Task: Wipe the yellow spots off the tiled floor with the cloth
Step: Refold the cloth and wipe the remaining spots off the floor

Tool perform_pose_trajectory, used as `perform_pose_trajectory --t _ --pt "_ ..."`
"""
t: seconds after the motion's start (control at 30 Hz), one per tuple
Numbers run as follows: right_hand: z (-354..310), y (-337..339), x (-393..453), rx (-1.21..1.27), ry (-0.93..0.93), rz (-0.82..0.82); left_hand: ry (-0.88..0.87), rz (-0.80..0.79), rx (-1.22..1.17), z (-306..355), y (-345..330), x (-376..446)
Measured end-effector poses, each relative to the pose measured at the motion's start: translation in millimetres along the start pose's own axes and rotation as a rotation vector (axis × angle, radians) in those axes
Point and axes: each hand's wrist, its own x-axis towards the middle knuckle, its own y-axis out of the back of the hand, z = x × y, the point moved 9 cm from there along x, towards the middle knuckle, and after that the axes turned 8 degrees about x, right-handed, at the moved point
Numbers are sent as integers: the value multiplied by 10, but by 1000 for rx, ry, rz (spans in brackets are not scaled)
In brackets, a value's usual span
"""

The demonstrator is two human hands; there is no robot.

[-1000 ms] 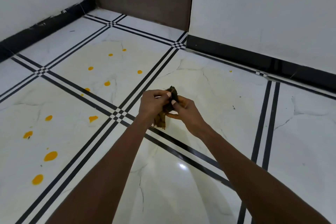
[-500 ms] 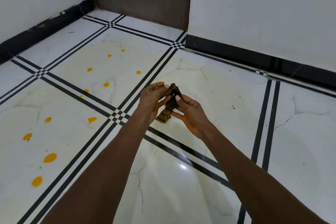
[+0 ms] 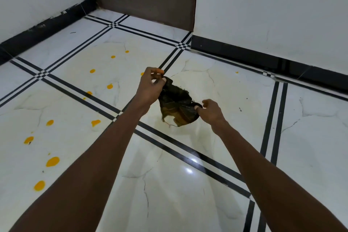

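spreading the cloth (image 3: pixel 177 105) in the head view: left hand (image 3: pixel 150 88) pinches its upper corner at 11 o'clock, right hand (image 3: pixel 211 112) pinches its edge at 3 o'clock, hands apart. the cloth hangs above the tiled floor (image 3: pixel 169 184), dark, crumpled, frayed, stained yellow-brown below. judged light, soft and limp; grip at the edges. yellow spots (image 3: pixel 52 161) sit at 9 o'clock on glossy, marble-veined tiles with black stripes.

The left hand (image 3: pixel 150 88) and the right hand (image 3: pixel 211 112) were close together before; now they have moved apart. The dark cloth (image 3: pixel 177 103), bunched up earlier, is now stretched open between them, each hand pinching one edge.
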Motion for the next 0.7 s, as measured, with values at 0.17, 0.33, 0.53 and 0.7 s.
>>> perform_pose_trajectory --t 0.17,0.33,0.53,0.7 --pt "-738 -265 -42 -199 352 -256 -174 -235 185 475 -149 -37" --pt "-799 -543 25 -226 325 -462 -218 -298 145 669 -100 12" --pt "-617 -620 -144 142 239 -507 -234 -104 69 568 266 250" --pt "-679 -615 -164 242 222 -411 -69 86 170 -184 331 92"
